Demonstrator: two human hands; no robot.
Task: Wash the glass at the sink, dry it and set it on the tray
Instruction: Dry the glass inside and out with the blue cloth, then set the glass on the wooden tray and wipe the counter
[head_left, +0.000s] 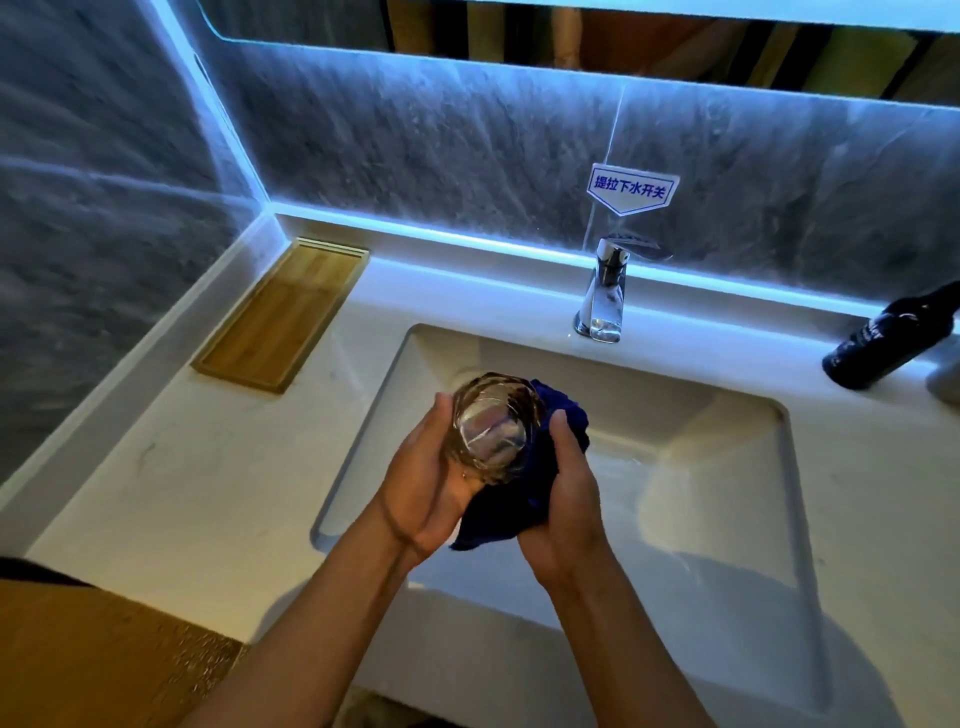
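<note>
Both your hands hold things over the sink. Your left hand cups the glass; your right hand squeezes the blue cloth against it. At 10 o'clock sits the tray.

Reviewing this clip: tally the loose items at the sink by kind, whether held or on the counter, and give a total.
Clear glass: 1
Dark blue cloth: 1
Wooden tray: 1
Dark bottle: 1
Total: 4

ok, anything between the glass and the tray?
Nothing visible. The glass is held over the sink by the left hand, with the right hand pressing a blue cloth to it. The wooden tray at back left holds nothing, and bare counter lies between.
</note>
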